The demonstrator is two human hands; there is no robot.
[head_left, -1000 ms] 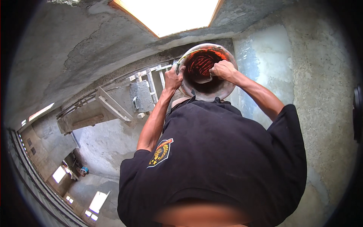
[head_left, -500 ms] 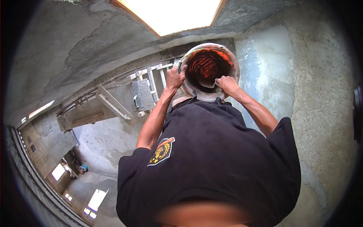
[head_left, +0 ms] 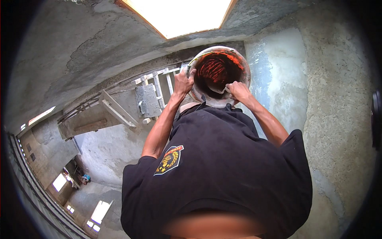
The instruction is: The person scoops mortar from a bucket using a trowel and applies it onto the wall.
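Observation:
A round bucket [head_left: 244, 73] is tilted with its mouth toward me, its rim crusted with pale grey and its inside streaked dark and orange-red. My left hand [head_left: 183, 83] grips the bucket's left rim, thumb raised beside the edge; a greyish lump shows by its fingers. Over the near right rim, my right hand [head_left: 238, 92] is closed with its knuckles up. A pale, thin-edged piece [head_left: 220, 91] shows inside the bucket next to its fingertips; its kind is not clear, and the rest of it is hidden by the hand and shadow.
Left of the bucket lean a wooden ladder-like frame [head_left: 169, 83] and a grey board with a handle [head_left: 148, 100]. Farther left are a plank bench [head_left: 89, 119] and a slanting board [head_left: 118, 112]. A plastered wall [head_left: 338, 87] rises at right; a bright opening [head_left: 183, 16] is ahead.
The whole scene has shifted slightly left in view. Both hands stay at the bucket in nearly the same places, and the pale piece inside has moved only a little.

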